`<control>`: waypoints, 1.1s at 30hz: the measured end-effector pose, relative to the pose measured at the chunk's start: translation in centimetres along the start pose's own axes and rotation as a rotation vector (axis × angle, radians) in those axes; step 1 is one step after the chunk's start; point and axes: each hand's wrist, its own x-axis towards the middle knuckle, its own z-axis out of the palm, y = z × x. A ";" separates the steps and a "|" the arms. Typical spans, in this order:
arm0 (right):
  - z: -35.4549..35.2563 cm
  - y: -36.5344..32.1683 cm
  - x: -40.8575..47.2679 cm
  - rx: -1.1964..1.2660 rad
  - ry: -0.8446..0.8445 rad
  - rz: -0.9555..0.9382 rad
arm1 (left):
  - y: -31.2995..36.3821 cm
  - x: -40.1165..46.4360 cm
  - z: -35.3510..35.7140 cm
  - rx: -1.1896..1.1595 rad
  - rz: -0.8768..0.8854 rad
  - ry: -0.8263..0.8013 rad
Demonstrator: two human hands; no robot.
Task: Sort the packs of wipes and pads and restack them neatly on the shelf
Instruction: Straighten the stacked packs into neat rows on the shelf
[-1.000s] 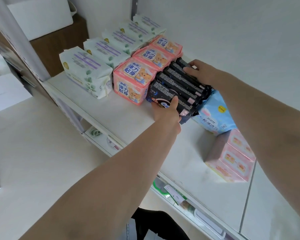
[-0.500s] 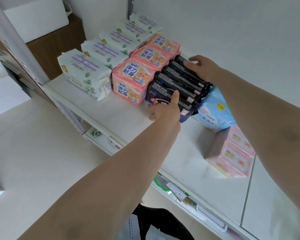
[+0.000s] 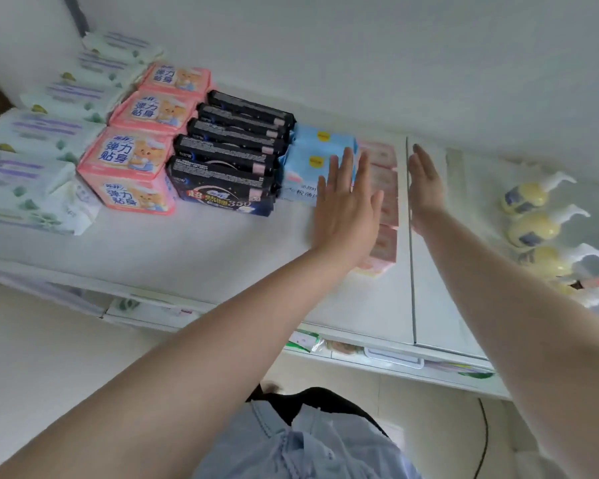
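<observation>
Left hand (image 3: 348, 205): fingers straight, slightly spread, over the near edge of the light blue packs (image 3: 317, 157). Right hand (image 3: 426, 188): fingers straight, together, edge-on. Neither grips anything. Between both palms lies the pale pink row (image 3: 382, 198), partly hidden. Beyond the left fingertips, the black packs (image 3: 236, 157) stand aligned. Recommendation: close both palms evenly on the pink row's sides and slide it flush against blue.

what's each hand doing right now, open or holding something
Left hand: open, fingers straight, in front of the pale pink packs, holding nothing.
Right hand: open, fingers straight, on the other side of those packs, holding nothing.
</observation>
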 end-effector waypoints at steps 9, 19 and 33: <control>1.9 2.4 0.4 0.092 -0.141 0.102 | -2.7 2.0 3.9 0.536 0.027 -0.096; 2.4 1.5 0.6 0.017 -0.169 0.113 | -2.1 0.8 4.3 0.493 0.110 -0.142; 0.8 3.0 -0.2 0.270 -0.127 0.230 | -6.6 7.0 -1.6 0.542 0.001 -0.095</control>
